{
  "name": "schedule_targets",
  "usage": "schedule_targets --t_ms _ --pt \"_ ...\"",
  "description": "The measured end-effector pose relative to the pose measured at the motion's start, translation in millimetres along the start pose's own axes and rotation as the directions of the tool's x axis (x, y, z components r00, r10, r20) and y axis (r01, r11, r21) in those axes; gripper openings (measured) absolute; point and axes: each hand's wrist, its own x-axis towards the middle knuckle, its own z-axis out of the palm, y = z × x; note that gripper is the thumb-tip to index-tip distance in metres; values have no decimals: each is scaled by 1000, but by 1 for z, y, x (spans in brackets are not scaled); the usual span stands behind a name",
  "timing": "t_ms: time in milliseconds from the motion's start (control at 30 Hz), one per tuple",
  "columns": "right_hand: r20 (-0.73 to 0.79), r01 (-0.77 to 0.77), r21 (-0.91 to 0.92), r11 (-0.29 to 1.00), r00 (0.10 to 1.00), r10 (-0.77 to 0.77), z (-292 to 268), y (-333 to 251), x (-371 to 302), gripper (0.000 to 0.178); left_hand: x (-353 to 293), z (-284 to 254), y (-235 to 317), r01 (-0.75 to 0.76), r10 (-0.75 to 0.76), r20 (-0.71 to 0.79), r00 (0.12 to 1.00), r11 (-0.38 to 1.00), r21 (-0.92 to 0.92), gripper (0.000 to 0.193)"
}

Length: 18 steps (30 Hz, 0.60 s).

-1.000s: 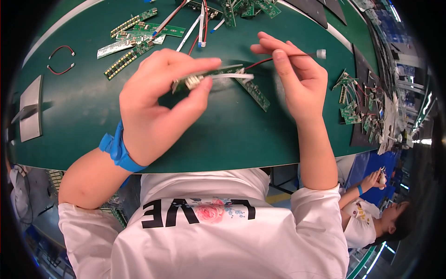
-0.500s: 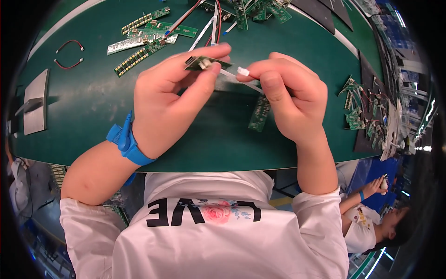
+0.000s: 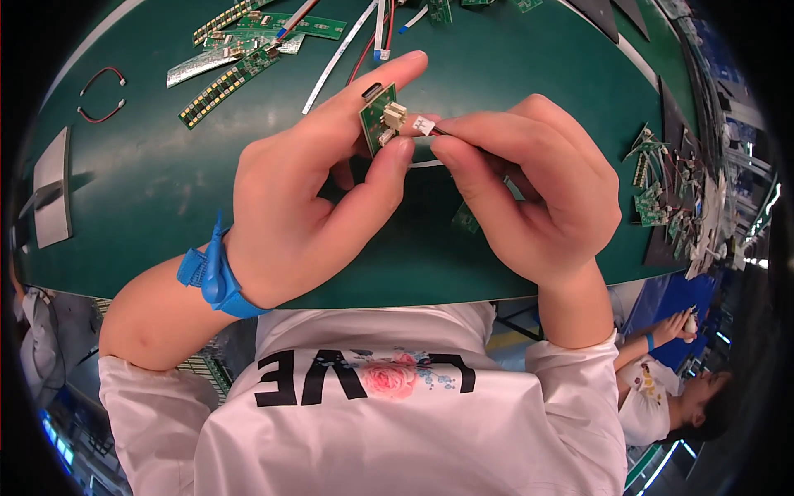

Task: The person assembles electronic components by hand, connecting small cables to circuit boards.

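My left hand (image 3: pixel 310 202) pinches a small green circuit board (image 3: pixel 378 118) between thumb and forefinger, raised above the green table mat (image 3: pixel 149 190). A white socket sits on the board's face. My right hand (image 3: pixel 529 186) grips a small white plug connector (image 3: pixel 423 125) with a wire, its tip right at the board's socket. A blue wrist strap (image 3: pixel 213 277) circles my left wrist. The wire behind my right fingers is mostly hidden.
Long green LED strip boards (image 3: pixel 227 73) and flat white ribbon cables (image 3: pixel 339 54) lie at the mat's far side. A red wire loop (image 3: pixel 101 93) and a grey plate (image 3: pixel 54 186) sit at left. Several small boards (image 3: pixel 662 194) pile at right. Another person (image 3: pixel 674 388) sits lower right.
Both hands have come closer to the camera and together. The right hand's plug, held apart from the board a second ago, now meets the board's socket.
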Motion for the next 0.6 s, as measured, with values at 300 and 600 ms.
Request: schedule_targets --t_ms 300,600 --pt "-4 81 -128 988 997 -82 -1 -1 -5 23 1 -1 1 -21 -1 123 992 985 173 22" --pt "-11 152 -252 956 987 -160 0 -5 -9 26 0 5 4 -22 -9 129 992 973 231 25"
